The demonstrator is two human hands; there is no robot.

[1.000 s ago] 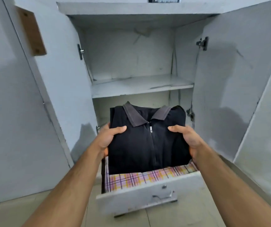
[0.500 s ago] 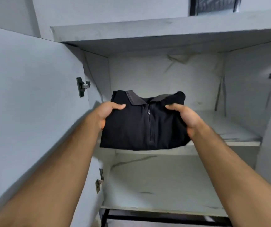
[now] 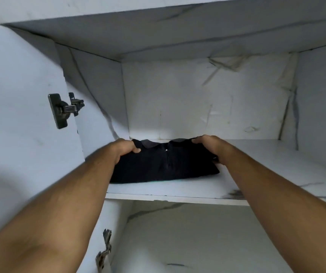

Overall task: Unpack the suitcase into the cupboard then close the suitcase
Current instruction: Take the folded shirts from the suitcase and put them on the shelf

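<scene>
Two bare arms reach into the white cupboard [image 3: 197,99], which now fills the whole view; a second ago the drawer with its plaid cloth and the tiled floor were also in sight, and both are gone from the picture. The folded black shirt [image 3: 164,166], which half a second ago was held up in the air in front of the opening, now lies flat on the upper shelf [image 3: 256,186], toward its left side, collar pointing at the far wall. Its near edge sits back from the shelf's front lip.

Both forearms stretch forward and slightly upward from the near corners. The left hand [image 3: 123,149] grasps the shirt's left side, thumb lying on top near the collar and the fingers hidden under or behind the cloth. The right hand [image 3: 211,144] holds the right side, knuckles arched over the far corner, fingers curled down onto the fabric. A dark hinge [image 3: 63,110] sits on the open left door [image 3: 16,115].
</scene>
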